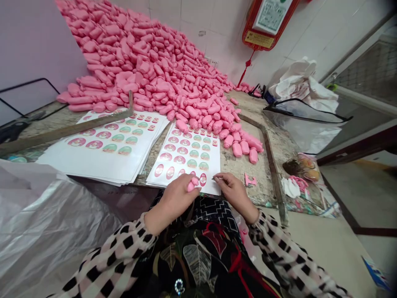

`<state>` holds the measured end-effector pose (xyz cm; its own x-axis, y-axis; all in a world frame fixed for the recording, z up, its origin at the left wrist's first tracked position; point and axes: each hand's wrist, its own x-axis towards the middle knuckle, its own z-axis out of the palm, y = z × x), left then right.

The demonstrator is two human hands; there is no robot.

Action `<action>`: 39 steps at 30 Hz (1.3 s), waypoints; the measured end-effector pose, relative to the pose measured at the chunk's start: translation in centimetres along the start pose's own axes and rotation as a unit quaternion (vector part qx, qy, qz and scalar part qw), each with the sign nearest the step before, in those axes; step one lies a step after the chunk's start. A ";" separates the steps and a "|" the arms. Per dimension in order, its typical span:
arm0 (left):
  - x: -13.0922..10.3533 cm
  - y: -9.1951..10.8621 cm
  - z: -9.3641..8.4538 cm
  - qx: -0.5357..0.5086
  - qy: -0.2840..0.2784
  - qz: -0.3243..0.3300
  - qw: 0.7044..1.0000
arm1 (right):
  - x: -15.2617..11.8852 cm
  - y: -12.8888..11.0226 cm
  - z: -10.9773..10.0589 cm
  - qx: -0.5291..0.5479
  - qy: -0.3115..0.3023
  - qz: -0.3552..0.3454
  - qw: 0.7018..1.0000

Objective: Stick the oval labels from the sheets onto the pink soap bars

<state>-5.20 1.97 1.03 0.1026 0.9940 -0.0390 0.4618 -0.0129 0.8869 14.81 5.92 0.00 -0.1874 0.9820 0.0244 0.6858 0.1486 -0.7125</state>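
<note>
My left fingers (185, 181) clasp a pink bottle (192, 184), while an oval sticker (203, 179) lies at nine o'clock from right fingers (223, 177) whose grip I can't tell.

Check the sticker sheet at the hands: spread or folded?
Spread: the sticker sheet lies flat, printed rows facing up, no fold showing.

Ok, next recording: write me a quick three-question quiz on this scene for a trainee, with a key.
1. Which hand holds a pink piece?
2. True or false: the heap of pink pieces slopes down toward the right.
3. The fingertips of the right hand are over:
a) the clear bag
b) the right-hand sticker sheet
c) the red wall hanging

Key:
1. The left hand
2. True
3. b
</note>
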 end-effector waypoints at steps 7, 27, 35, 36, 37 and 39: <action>-1.1 -0.7 1.4 0.313 -0.134 0.093 0.936 | 0.8 -1.0 1.6 -0.234 0.025 -0.017 0.972; -1.7 -1.6 2.1 0.379 -0.114 0.110 0.912 | 1.9 -0.6 0.8 -0.264 -0.036 -0.095 0.959; -1.9 -1.8 2.8 0.438 -0.077 0.120 0.887 | 1.8 0.7 1.7 -0.172 -0.018 -0.057 0.983; -1.9 -1.8 2.9 0.441 -0.074 0.120 0.887 | 1.6 0.7 1.8 -0.168 -0.015 -0.055 0.984; -2.0 -1.8 2.9 0.442 -0.072 0.120 0.886 | 1.5 0.7 1.9 -0.165 -0.012 -0.052 0.985; -2.0 -1.9 3.0 0.443 -0.067 0.119 0.886 | 1.1 0.5 2.1 -0.165 -0.001 -0.042 0.985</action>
<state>-3.62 -0.35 -1.97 0.3662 0.9305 -0.0075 0.9176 -0.3597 0.1693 13.46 6.84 -1.80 -0.2545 0.9645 0.0708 0.8595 0.2591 -0.4406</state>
